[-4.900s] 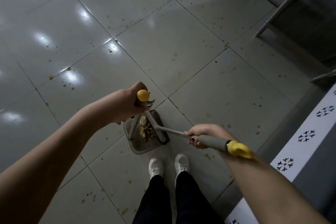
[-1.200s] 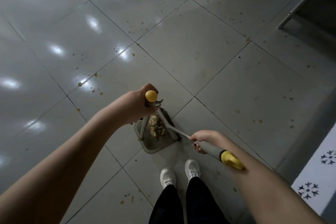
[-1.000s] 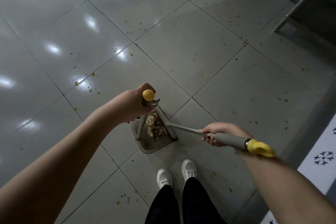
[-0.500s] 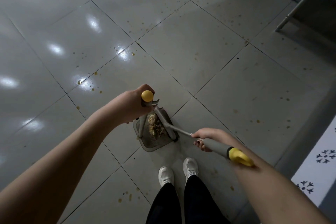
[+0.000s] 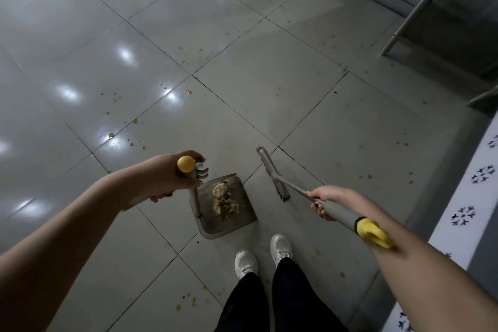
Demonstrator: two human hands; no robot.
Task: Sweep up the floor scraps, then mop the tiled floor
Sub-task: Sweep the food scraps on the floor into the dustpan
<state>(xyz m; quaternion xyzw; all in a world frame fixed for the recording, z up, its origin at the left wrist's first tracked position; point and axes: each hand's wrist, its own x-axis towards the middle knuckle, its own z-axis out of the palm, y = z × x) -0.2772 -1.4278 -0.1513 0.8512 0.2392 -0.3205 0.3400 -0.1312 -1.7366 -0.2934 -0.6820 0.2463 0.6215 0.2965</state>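
Observation:
A grey dustpan [image 5: 239, 219] rests on the tiled floor just ahead of my white shoes [image 5: 262, 256], with a heap of pale food scraps [image 5: 225, 201] in it. My left hand [image 5: 167, 179] grips the top of its upright handle, below the yellow knob [image 5: 186, 163]. My right hand [image 5: 324, 201] grips the grey broom handle [image 5: 341, 214], which ends in a yellow cap [image 5: 373, 233]. The broom head [image 5: 272, 172] lies on the floor to the right of the dustpan, apart from it.
Small yellowish spots [image 5: 136, 121] dot the glossy grey tiles ahead and to the left, a few more behind my feet [image 5: 186, 302]. A metal table leg [image 5: 423, 5] stands at the upper right. A white cloth with dark snowflake prints [image 5: 469, 207] hangs along the right edge.
The broom head has come out of the dustpan and now sits on the floor to its right. My left hand still holds the dustpan handle; the scraps stay in the pan.

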